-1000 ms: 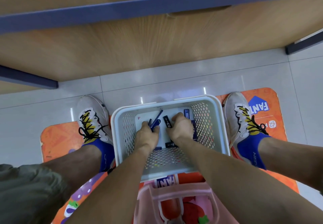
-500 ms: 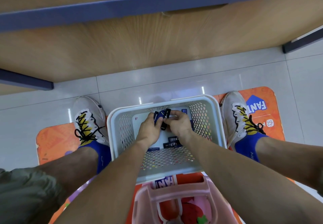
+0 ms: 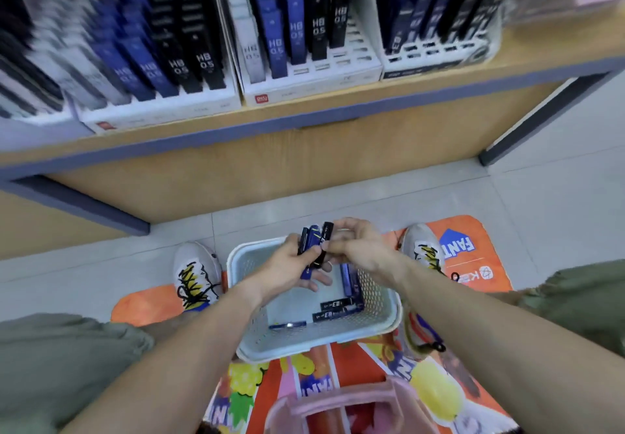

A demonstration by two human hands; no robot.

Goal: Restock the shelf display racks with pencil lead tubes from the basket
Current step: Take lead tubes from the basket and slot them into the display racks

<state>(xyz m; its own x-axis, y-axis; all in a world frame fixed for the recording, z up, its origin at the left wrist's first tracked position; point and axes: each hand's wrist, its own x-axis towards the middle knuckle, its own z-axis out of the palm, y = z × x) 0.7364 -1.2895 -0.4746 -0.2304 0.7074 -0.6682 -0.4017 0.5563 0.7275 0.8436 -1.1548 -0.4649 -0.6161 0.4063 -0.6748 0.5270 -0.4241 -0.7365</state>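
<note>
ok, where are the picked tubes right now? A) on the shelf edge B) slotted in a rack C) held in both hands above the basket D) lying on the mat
C: the left hand and right hand both grip a bunch of tubes over the basket; more tubes lie inside it.

Bare forearms; olive shorts (image 3: 50,359); white sneakers (image 3: 196,274), yellow-black markings.

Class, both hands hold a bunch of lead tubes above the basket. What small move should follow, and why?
Probably lift the dark blue and black tubes, gripped by the left hand and right hand, toward the white display rack's open front slots; the pale perforated basket sits below.
</note>
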